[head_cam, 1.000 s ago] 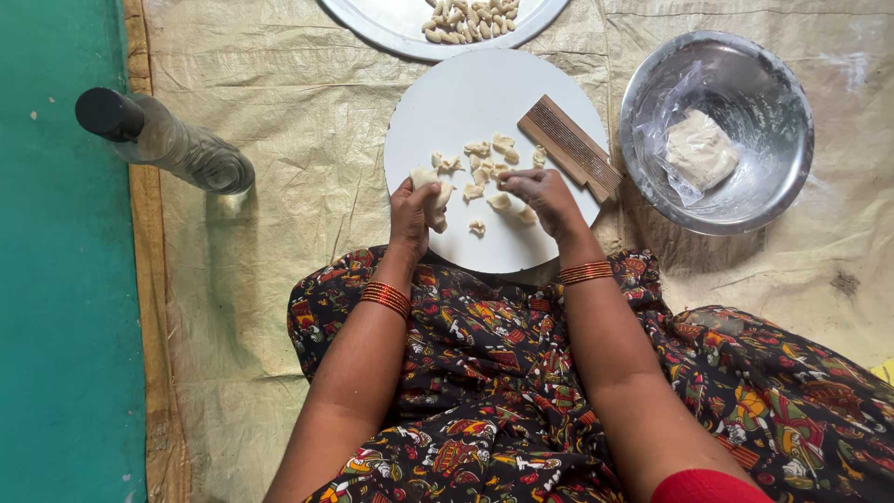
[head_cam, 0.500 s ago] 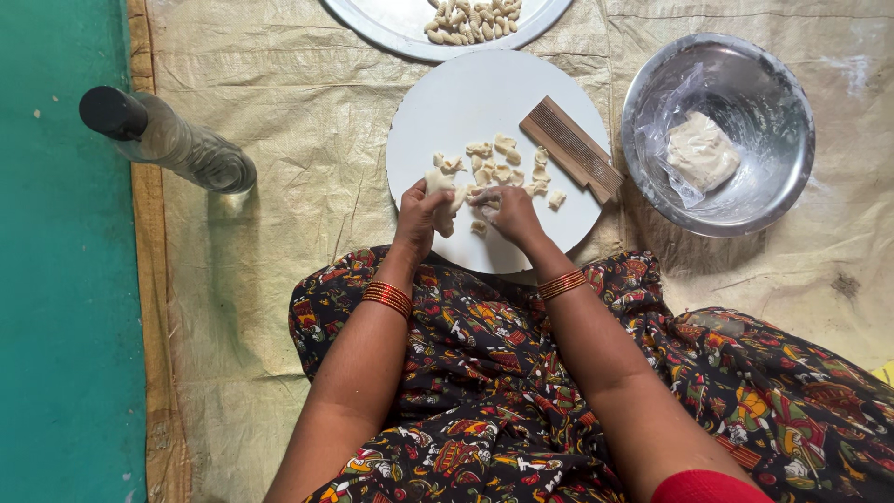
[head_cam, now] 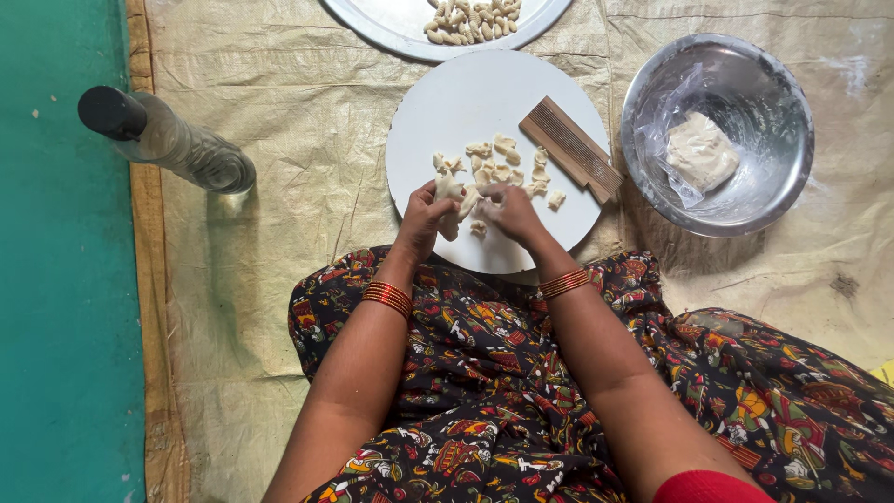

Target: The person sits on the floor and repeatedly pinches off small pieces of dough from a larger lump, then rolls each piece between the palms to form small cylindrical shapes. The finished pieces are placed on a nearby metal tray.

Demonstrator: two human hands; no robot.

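Soft, matt dough lump (head_cam: 449, 191) sits in the left hand (head_cam: 424, 219); the round board (head_cam: 447, 102) is smooth white, the ridged paddle (head_cam: 571, 149) wooden, the right bowl (head_cam: 773, 200) shiny metal, the mat (head_cam: 298, 140) coarse woven plastic

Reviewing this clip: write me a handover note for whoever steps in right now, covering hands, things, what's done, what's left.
Left hand: holds a lump of dough over the white board.
Right hand: fingers meet the left hand at the lump, seemingly pinching at it.
On the board: small dough pieces in a loose cluster, and a ridged wooden paddle beside them.
Done: shaped pieces lie on the tray at top.
Left: the cluster is unshaped; more dough sits in plastic in the steel bowl.
A bottle lies off to the left.
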